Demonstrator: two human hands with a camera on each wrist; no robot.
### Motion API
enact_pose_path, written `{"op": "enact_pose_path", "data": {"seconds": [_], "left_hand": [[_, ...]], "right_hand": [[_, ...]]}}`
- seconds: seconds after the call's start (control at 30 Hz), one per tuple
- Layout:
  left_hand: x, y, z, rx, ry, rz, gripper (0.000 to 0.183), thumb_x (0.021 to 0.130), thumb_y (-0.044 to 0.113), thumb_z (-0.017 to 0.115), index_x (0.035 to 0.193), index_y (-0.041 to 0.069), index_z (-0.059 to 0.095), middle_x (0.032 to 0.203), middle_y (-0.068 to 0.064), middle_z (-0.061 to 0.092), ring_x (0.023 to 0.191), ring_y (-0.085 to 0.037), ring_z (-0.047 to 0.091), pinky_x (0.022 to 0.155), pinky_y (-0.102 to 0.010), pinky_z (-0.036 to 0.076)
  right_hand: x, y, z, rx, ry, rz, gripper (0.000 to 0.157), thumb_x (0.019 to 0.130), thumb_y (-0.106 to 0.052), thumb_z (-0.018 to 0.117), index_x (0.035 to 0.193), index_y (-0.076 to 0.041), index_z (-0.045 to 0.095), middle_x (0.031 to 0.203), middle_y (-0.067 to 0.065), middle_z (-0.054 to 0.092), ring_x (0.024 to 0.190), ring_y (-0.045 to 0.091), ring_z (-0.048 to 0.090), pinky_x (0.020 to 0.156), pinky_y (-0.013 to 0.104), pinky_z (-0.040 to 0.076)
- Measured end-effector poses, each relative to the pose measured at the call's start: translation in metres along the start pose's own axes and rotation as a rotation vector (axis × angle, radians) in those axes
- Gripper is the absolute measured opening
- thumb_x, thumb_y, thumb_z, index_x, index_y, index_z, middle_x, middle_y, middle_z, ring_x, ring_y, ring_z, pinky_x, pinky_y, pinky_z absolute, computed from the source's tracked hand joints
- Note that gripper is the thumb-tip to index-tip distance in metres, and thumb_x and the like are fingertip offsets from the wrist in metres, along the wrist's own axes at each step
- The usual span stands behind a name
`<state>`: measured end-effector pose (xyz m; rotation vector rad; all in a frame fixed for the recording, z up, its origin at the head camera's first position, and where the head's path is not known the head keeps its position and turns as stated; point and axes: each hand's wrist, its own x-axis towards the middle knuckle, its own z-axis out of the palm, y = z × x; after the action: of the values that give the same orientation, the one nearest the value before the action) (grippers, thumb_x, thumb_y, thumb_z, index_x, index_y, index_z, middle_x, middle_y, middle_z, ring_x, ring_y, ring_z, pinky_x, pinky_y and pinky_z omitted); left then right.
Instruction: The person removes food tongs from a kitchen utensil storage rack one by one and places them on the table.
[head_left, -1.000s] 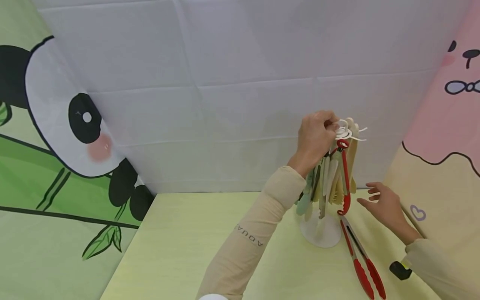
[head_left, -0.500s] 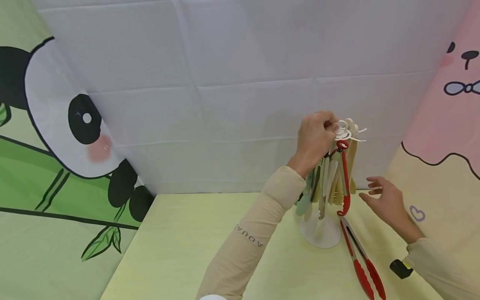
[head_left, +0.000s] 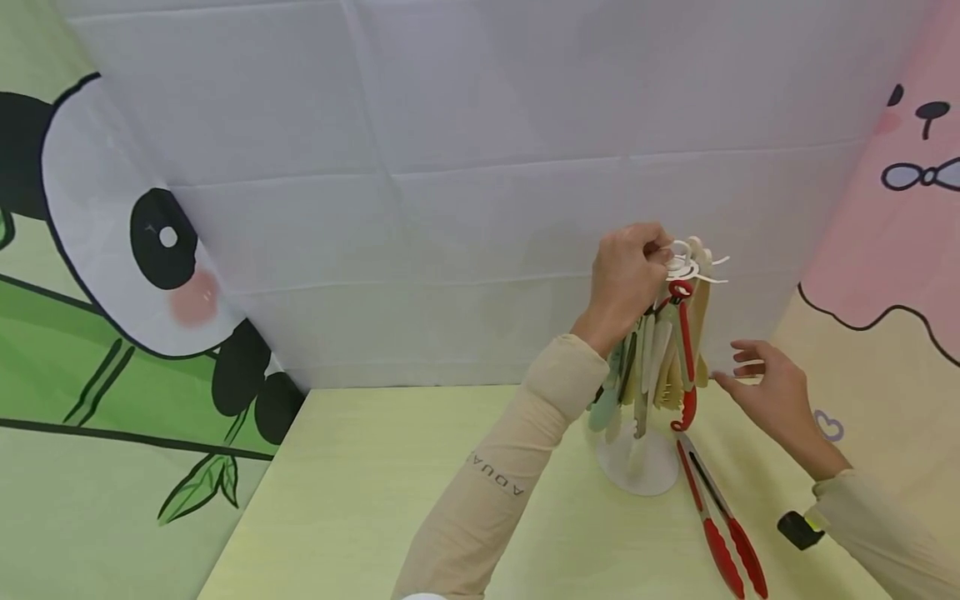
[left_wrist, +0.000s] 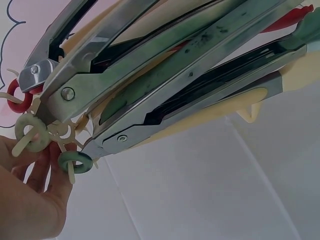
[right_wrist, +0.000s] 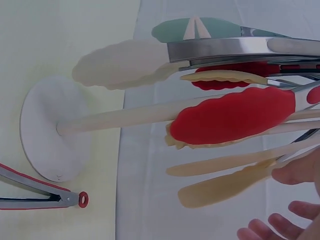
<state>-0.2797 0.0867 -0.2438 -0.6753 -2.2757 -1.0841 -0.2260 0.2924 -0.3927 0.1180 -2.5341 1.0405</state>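
Head view caught my left hand with its fingertips pinched on the top of the white stand, while my right hand, fingers loosely spread and holding nothing, hovered beside the hanging kitchen tools. By my judgement the stand, upright on the pale yellow-green table, was already well loaded, with just one red-handled pair of tongs off it, lying legs apart near the round base. Behind hung a creased white sheet, flanked by a panda print and a pink animal print.
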Motion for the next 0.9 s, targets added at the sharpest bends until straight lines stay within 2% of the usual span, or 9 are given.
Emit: {"op": "enact_pose_path", "data": {"seconds": [0.53, 0.63, 0.77, 0.9], "left_hand": [[-0.001, -0.001, 0.000, -0.004, 0.013, 0.020, 0.012, 0.085, 0.000, 0.065, 0.082, 0.009, 0.072, 0.077, 0.003, 0.065, 0.065, -0.005, 0.050, 0.057, -0.012, 0.037], [-0.001, -0.001, 0.000, -0.003, 0.014, 0.021, 0.013, 0.085, 0.000, 0.064, 0.083, 0.009, 0.072, 0.078, 0.003, 0.065, 0.065, -0.005, 0.050, 0.057, -0.012, 0.037], [-0.001, -0.001, 0.000, -0.004, 0.020, 0.027, 0.013, 0.084, -0.001, 0.064, 0.083, 0.009, 0.072, 0.078, 0.002, 0.066, 0.065, -0.005, 0.051, 0.057, -0.012, 0.037], [-0.001, -0.002, 0.000, -0.006, 0.023, 0.030, 0.013, 0.085, 0.000, 0.063, 0.083, 0.009, 0.072, 0.080, 0.002, 0.067, 0.067, -0.004, 0.052, 0.058, -0.012, 0.038]], "right_hand": [[0.005, -0.011, -0.008, 0.028, 0.071, -0.031, 0.049, 0.086, -0.020, 0.069, 0.124, 0.005, 0.051, 0.107, 0.024, 0.057, 0.088, 0.037, 0.058, 0.056, 0.007, 0.041], [0.005, -0.016, -0.010, 0.036, 0.080, -0.030, 0.048, 0.086, -0.021, 0.069, 0.124, 0.003, 0.052, 0.106, 0.022, 0.058, 0.087, 0.023, 0.057, 0.059, 0.005, 0.040], [0.005, -0.021, -0.011, 0.045, 0.093, -0.032, 0.048, 0.086, -0.023, 0.069, 0.123, 0.002, 0.052, 0.106, 0.020, 0.058, 0.083, 0.000, 0.049, 0.062, 0.003, 0.039], [0.005, -0.024, -0.012, 0.062, 0.107, -0.037, 0.048, 0.086, -0.023, 0.070, 0.123, 0.002, 0.053, 0.107, 0.020, 0.058, 0.084, -0.005, 0.047, 0.063, 0.003, 0.039]]}}
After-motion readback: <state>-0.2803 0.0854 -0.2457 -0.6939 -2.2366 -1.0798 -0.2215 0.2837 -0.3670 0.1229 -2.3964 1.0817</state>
